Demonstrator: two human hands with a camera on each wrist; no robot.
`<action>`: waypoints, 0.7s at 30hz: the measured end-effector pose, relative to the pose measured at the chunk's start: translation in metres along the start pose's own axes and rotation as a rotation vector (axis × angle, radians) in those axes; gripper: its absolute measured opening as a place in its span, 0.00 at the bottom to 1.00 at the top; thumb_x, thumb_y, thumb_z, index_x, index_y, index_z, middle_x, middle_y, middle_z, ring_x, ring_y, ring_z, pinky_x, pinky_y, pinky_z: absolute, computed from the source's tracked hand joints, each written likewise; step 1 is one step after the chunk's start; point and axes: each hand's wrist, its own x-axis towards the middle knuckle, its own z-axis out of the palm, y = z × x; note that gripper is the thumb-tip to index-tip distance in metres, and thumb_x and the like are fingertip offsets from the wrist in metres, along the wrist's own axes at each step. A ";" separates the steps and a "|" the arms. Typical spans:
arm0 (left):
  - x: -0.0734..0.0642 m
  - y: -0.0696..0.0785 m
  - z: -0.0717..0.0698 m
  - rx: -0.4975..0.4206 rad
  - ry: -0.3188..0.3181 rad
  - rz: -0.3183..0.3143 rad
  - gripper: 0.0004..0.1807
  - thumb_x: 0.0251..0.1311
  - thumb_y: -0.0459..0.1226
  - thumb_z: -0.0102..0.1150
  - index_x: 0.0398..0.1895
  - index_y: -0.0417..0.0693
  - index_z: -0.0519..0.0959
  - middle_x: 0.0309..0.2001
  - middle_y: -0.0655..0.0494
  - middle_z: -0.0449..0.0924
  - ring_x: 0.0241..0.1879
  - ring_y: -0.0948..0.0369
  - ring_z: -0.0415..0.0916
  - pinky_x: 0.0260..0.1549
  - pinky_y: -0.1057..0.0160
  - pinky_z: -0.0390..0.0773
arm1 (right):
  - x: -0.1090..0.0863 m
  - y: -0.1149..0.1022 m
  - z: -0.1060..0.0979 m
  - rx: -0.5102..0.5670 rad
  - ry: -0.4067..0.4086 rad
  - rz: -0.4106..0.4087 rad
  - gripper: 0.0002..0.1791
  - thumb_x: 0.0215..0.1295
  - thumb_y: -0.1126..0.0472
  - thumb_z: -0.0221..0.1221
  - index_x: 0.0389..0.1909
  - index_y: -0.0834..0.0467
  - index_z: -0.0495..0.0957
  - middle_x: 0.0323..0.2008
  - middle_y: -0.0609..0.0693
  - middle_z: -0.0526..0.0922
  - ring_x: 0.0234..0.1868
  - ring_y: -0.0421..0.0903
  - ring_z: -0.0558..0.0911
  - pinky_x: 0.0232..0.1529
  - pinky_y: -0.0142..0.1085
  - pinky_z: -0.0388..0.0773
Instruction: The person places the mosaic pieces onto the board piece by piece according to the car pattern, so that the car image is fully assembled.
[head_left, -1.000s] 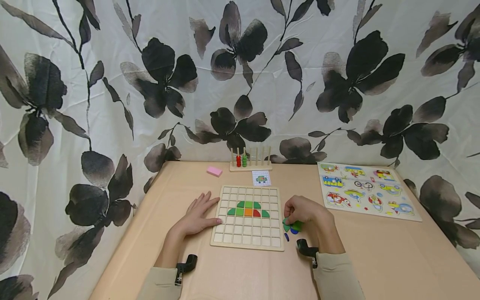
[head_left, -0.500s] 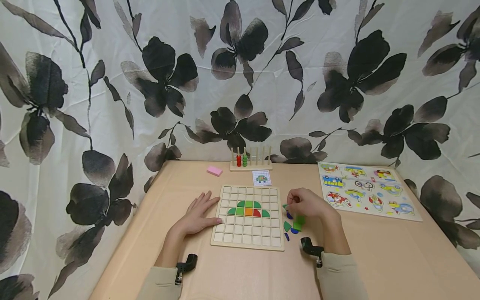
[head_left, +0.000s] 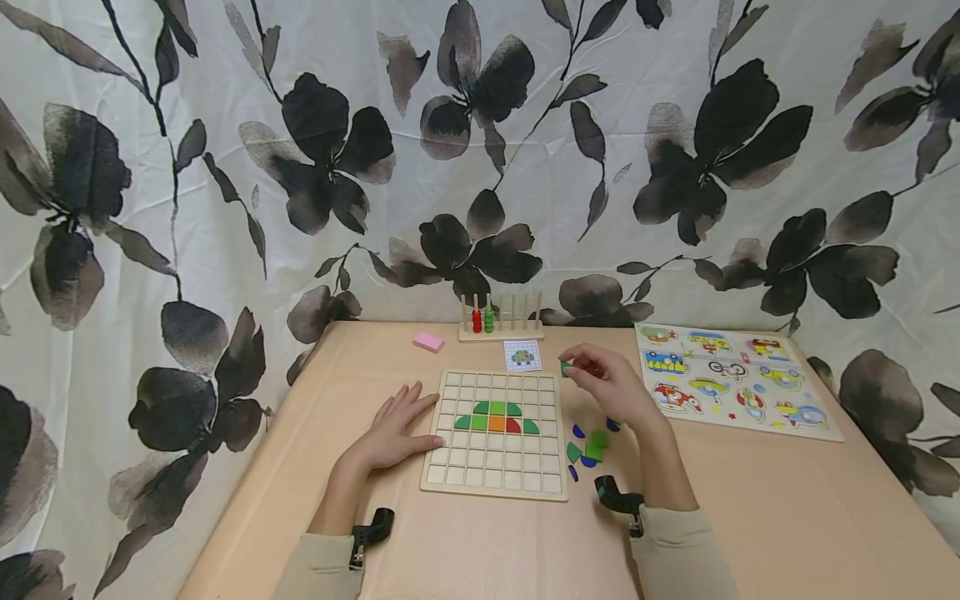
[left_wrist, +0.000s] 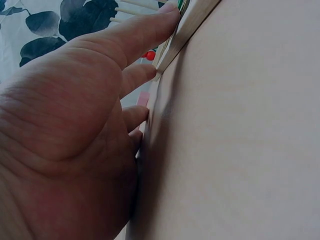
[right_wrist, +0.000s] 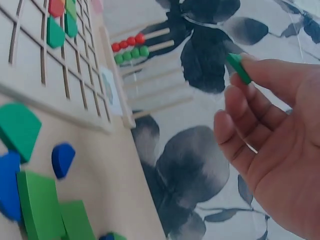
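Observation:
A wooden grid board [head_left: 477,459] lies on the table, with green, orange and red pieces [head_left: 497,424] set in its middle cells as a dome shape. My left hand [head_left: 393,429] rests at the board's left edge, fingers spread, thumb and fingertips at the rim. Between thumb and forefinger my right hand [head_left: 611,383] pinches a small green tile [right_wrist: 239,68], held near the board's upper right corner. Below that hand, beside the board, lie loose pieces: green squares [head_left: 597,445], a green quarter-round piece [head_left: 573,452] and several blue ones [head_left: 588,462].
A small pattern card [head_left: 522,356] lies behind the board. Behind it is a peg rack [head_left: 501,337] with red and green beads. A pink block [head_left: 428,342] sits at the back left, a picture puzzle board [head_left: 738,383] on the right. A floral curtain [head_left: 585,208] hangs behind the table.
My right hand has lifted from the loose pieces and moved toward the back, carrying the green tile. More of the loose pieces now show. My left hand stays where it was.

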 end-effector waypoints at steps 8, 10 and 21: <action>0.000 0.001 -0.001 0.002 0.000 -0.001 0.47 0.62 0.59 0.68 0.81 0.54 0.64 0.85 0.41 0.42 0.84 0.41 0.32 0.80 0.37 0.32 | 0.004 -0.012 0.013 0.054 -0.018 -0.075 0.12 0.77 0.63 0.60 0.56 0.54 0.85 0.49 0.54 0.85 0.40 0.48 0.80 0.41 0.30 0.80; 0.000 0.001 0.000 0.001 -0.002 -0.003 0.47 0.62 0.59 0.68 0.81 0.54 0.64 0.85 0.41 0.42 0.84 0.41 0.32 0.80 0.38 0.31 | 0.005 -0.016 0.017 0.057 -0.034 -0.076 0.12 0.77 0.62 0.60 0.56 0.53 0.85 0.48 0.53 0.85 0.40 0.49 0.79 0.40 0.31 0.79; 0.000 0.000 0.000 -0.007 -0.002 -0.008 0.47 0.62 0.59 0.69 0.81 0.54 0.64 0.85 0.41 0.41 0.84 0.41 0.32 0.80 0.38 0.31 | 0.008 -0.028 0.038 0.078 -0.107 -0.043 0.10 0.76 0.64 0.60 0.53 0.52 0.84 0.44 0.54 0.84 0.37 0.51 0.77 0.35 0.31 0.76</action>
